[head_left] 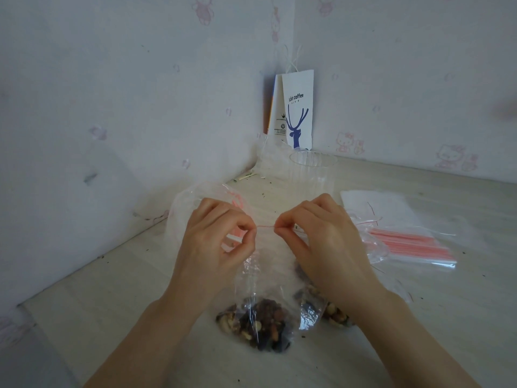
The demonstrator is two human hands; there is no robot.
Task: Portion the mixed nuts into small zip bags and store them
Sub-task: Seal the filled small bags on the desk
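Note:
A small clear zip bag with a red zip line hangs upright above the table, mixed nuts heaped in its bottom. My left hand pinches the zip strip at its left end. My right hand pinches the same strip at its right end. A second filled nut bag lies on the table behind my right wrist, partly hidden. A larger clear bag with red print stands behind my left hand.
A stack of empty red-striped zip bags lies to the right on the pale table. A clear plastic cup and a white coffee paper bag stand in the wall corner. Crumbs dot the tabletop.

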